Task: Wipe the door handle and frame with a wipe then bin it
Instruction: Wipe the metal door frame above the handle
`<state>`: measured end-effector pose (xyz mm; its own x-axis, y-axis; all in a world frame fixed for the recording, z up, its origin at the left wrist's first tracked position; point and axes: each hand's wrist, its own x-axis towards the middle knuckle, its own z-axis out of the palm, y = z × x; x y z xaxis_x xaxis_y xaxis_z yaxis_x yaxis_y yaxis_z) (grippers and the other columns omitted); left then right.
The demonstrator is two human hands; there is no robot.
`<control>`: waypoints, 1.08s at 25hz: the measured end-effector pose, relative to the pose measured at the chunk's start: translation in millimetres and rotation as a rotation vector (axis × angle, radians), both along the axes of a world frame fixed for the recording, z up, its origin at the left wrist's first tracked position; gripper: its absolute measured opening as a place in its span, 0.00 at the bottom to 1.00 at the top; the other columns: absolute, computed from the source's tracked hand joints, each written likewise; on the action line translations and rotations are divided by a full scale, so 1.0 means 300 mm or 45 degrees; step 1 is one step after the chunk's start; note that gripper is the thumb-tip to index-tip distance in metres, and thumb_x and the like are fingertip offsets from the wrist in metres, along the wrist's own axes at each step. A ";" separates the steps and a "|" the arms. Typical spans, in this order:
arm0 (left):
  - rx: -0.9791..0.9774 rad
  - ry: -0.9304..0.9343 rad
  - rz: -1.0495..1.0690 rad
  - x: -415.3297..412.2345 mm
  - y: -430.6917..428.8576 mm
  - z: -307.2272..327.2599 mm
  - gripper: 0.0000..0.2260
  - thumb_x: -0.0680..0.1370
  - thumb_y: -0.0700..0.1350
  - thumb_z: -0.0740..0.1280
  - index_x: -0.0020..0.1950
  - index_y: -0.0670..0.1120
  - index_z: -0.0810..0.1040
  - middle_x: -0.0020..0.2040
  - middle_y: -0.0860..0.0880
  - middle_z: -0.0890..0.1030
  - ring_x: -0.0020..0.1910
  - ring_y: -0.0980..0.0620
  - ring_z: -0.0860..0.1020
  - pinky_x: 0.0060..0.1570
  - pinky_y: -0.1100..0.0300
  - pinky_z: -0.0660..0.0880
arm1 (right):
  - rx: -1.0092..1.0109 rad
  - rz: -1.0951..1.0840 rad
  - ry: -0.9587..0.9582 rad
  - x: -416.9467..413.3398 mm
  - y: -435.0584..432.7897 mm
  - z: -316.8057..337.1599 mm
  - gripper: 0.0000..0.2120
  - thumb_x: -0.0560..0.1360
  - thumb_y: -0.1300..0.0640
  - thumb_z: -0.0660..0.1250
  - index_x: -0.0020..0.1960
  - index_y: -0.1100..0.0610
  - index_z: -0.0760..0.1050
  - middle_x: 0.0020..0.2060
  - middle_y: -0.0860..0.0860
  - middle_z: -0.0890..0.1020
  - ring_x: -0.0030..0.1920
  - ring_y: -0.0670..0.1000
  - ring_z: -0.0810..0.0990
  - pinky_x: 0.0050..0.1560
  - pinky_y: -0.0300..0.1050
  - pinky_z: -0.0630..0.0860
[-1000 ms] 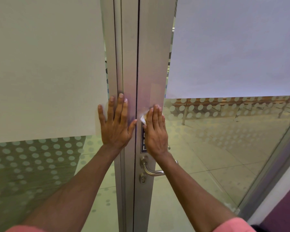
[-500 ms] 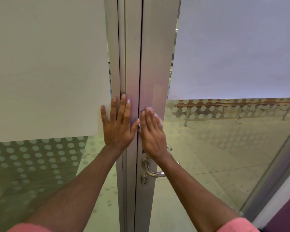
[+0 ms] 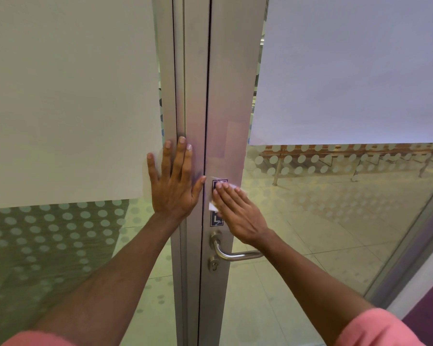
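A grey metal door frame (image 3: pixel 231 101) runs upright through the middle of the view. My right hand (image 3: pixel 238 213) presses a white wipe (image 3: pixel 213 206) flat against the frame, over a small dark sign (image 3: pixel 216 219); the wipe's edges stick out beside my fingers. Below that hand a steel lever door handle (image 3: pixel 231 254) points to the right, with a keyhole (image 3: pixel 214 265) under it. My left hand (image 3: pixel 175 181) lies flat with its fingers spread on the neighbouring frame post, holding nothing.
Glass panes with frosted film and dot patterns flank the frame: left pane (image 3: pixel 68 101), right pane (image 3: pixel 355 71). Through the right glass I see a tiled floor (image 3: pixel 318 236) and wooden benches (image 3: pixel 335 152). A purple floor strip (image 3: pixel 430 313) lies at the lower right.
My right hand has slid the wipe from the door seam rightwards and slightly down, over the dark sign. My left hand has stayed flat in place.
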<state>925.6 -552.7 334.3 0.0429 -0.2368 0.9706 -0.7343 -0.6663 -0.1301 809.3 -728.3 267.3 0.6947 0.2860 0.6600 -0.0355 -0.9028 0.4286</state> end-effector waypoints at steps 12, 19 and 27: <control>-0.007 -0.002 0.009 -0.002 -0.002 -0.002 0.30 0.83 0.60 0.50 0.79 0.44 0.50 0.80 0.50 0.38 0.80 0.48 0.40 0.76 0.42 0.38 | -0.059 0.072 -0.154 0.029 -0.050 0.249 0.29 0.83 0.55 0.52 0.78 0.59 0.43 0.78 0.56 0.43 0.78 0.54 0.45 0.78 0.49 0.44; -0.006 -0.010 0.035 0.001 -0.004 0.002 0.30 0.83 0.60 0.50 0.79 0.43 0.51 0.79 0.44 0.51 0.80 0.48 0.40 0.76 0.41 0.39 | -0.347 0.096 0.422 -0.122 -0.122 -0.018 0.27 0.80 0.57 0.49 0.78 0.55 0.48 0.78 0.52 0.53 0.78 0.49 0.49 0.76 0.43 0.34; -0.007 -0.024 0.034 0.006 -0.008 0.001 0.29 0.83 0.60 0.49 0.79 0.43 0.52 0.78 0.42 0.54 0.80 0.48 0.41 0.76 0.42 0.38 | -0.090 0.069 0.170 -0.068 -0.105 0.060 0.25 0.83 0.56 0.47 0.78 0.57 0.44 0.78 0.54 0.46 0.79 0.51 0.45 0.78 0.47 0.41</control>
